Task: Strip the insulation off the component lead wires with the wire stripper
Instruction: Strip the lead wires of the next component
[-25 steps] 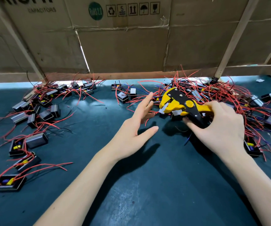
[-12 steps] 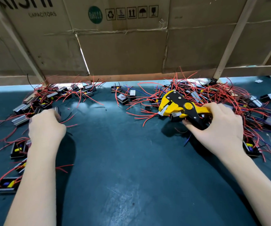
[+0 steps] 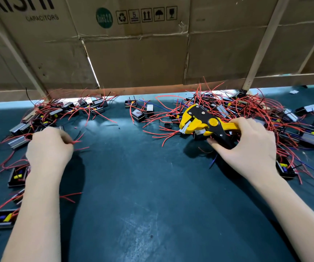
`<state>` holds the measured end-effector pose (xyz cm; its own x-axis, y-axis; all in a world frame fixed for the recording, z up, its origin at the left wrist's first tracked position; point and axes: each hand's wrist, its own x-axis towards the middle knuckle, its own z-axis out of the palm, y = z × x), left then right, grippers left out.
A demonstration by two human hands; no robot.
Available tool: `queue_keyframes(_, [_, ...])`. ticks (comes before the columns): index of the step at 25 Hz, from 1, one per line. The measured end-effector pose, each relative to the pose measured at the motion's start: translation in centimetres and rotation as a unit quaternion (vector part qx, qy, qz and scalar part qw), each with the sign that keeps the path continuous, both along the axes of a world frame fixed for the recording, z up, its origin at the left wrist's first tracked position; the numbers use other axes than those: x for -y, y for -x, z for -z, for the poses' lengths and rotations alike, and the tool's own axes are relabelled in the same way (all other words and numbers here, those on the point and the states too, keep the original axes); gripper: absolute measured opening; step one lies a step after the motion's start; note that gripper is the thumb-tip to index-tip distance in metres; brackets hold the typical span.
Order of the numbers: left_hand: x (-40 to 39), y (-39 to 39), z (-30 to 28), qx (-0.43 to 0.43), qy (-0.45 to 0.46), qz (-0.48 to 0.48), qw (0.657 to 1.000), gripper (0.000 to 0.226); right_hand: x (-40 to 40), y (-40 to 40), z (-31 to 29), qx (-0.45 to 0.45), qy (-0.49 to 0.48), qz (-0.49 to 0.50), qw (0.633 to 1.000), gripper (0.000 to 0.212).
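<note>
A yellow-and-black wire stripper (image 3: 203, 122) is gripped by the right hand (image 3: 246, 146) beside the right-hand component pile (image 3: 265, 114), apparently kept ready, while red lead wires (image 3: 76, 142) are seemingly pinched by the curled left hand (image 3: 48, 148).

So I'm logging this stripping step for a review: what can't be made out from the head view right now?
- Left hand: seen from the back, its own knuckles hide the fingertips, so what it grips among the red wires is unclear.
- Wire stripper: the right hand covers its handles.
- Box lettering: cut off by the top edge.
- Wire ends: too small to tell stripped from unstripped.
</note>
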<state>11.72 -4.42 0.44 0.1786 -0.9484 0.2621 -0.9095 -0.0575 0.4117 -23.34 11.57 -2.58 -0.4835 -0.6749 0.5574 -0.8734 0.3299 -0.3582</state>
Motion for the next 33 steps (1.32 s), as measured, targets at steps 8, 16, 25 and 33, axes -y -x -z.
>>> queue_keyframes(8, [-1.6,4.7,0.4,-0.100,0.154,0.292,0.939,0.017,0.1,0.2,0.2,-0.014,-0.013,0.007,1.000,0.058])
queue_keyframes(16, [-4.5,9.0,-0.4,-0.511,0.051,0.404,0.757,0.008,0.2,0.3,0.2,-0.015,-0.009,0.008,1.000,0.058])
queue_keyframes(25, [-5.7,11.0,1.2,-0.514,-0.109,0.413,0.744,0.013,0.2,0.2,0.3,-0.018,-0.008,0.003,1.000,0.057])
queue_keyframes(33, [-5.9,11.0,1.6,-0.391,-0.087,0.402,0.823,0.035,0.3,0.2,0.3,-0.023,-0.014,0.004,1.000,0.058])
